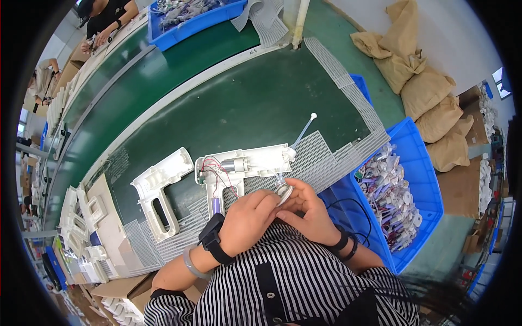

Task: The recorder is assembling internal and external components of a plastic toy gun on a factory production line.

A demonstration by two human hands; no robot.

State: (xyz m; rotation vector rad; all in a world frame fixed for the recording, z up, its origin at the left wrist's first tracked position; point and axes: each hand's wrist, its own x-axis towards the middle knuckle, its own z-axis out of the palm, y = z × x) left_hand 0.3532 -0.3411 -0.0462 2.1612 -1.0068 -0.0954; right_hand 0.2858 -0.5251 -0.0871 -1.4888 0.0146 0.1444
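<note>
My left hand (247, 220) and my right hand (309, 213) meet near the table's front edge. Between their closed fingertips is a small white round part (284, 191), partly hidden by the fingers. Just beyond them lies an open white gun-shaped housing half (261, 157), holding a silver motor (232, 164), red wires and a purple cylindrical cell (216, 205) in its handle. A thin translucent tube (304, 129) with a white tip sticks out from its right end. Left of it rests another white housing half (162, 190) with a looped handle.
At right stands a blue bin (424, 201) full of small white and purple parts. White grid matting (315, 157) borders the green table (228, 103). More white shells (76, 223) lie at left. Beyond are another blue bin (190, 27), tan sacks (427, 92) and co-workers (111, 22).
</note>
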